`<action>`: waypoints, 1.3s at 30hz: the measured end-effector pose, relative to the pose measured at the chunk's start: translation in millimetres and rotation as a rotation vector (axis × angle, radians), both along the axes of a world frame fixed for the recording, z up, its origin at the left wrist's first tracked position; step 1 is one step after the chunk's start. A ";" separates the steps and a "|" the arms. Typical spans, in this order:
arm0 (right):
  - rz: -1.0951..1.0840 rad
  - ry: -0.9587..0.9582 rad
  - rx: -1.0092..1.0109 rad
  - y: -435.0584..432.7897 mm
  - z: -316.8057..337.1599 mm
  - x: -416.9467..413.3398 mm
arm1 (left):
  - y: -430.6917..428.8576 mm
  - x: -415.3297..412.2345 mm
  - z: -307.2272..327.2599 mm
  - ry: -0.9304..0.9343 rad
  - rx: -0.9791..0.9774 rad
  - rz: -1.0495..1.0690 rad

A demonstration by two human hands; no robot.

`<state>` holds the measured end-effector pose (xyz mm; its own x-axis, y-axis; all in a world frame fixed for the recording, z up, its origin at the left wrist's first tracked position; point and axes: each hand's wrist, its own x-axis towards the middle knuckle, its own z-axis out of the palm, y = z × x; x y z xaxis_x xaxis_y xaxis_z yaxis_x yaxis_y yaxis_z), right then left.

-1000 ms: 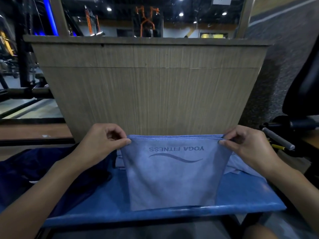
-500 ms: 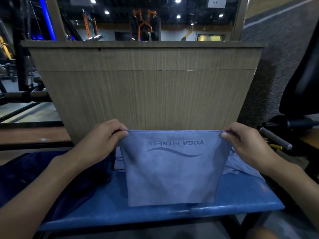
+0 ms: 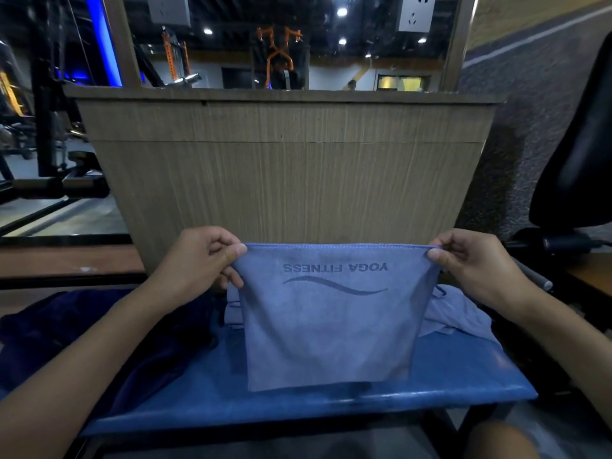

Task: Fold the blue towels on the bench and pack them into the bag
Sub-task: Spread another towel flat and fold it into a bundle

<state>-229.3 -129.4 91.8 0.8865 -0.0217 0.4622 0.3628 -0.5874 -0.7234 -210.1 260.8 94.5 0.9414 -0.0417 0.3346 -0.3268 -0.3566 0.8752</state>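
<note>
Blue towel [image 3: 331,326], printed YOGA FITNESS upside down: held upright over the blue bench [image 3: 331,405], lower hem hanging near the bench's front edge. Dark navy bag [image 3: 99,332]: slumped on the bench's left end, contents not discernible. Folded towels [image 3: 233,309] and a loose towel [image 3: 460,313]: seen behind the held one, before the wooden panel [image 3: 291,180]. Top corners are pinched by the left hand [image 3: 195,260] and right hand [image 3: 473,263], remaining fingers curled
</note>
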 end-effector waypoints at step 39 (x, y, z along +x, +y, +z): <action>0.138 0.413 0.092 -6.9 -50.8 13.0 | 12.6 17.4 -47.9 0.579 -0.175 -0.112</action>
<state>-216.2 -136.3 41.0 0.9939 0.0855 0.0699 0.1026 -0.4803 -0.8711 -192.8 273.4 46.5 0.9654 -0.1416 -0.2191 0.1920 -0.1829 0.9642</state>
